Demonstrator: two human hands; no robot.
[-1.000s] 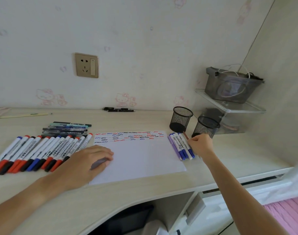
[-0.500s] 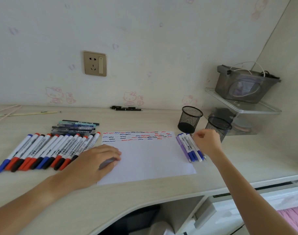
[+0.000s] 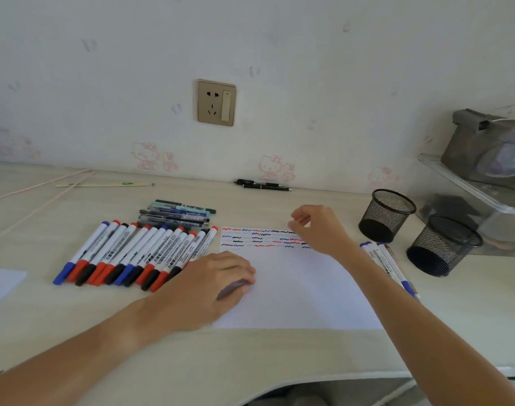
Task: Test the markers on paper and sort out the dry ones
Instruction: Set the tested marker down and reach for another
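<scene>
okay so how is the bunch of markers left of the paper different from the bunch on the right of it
The left row of markers is far larger than the right group of markers. The left row mixes red, blue and black caps; the right group shows only blue. The left row lies in full view, touching the left hand; the right group is partly hidden behind the right forearm. Both lie flat on the desk, side by side, white-barrelled, flanking the paper.

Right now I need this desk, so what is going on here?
A person is testing markers. The left hand presses on the paper, which already bears red, blue and black squiggles. The right hand hovers over them, holding nothing visible. A row of markers lies left; a few markers lie right.
</scene>
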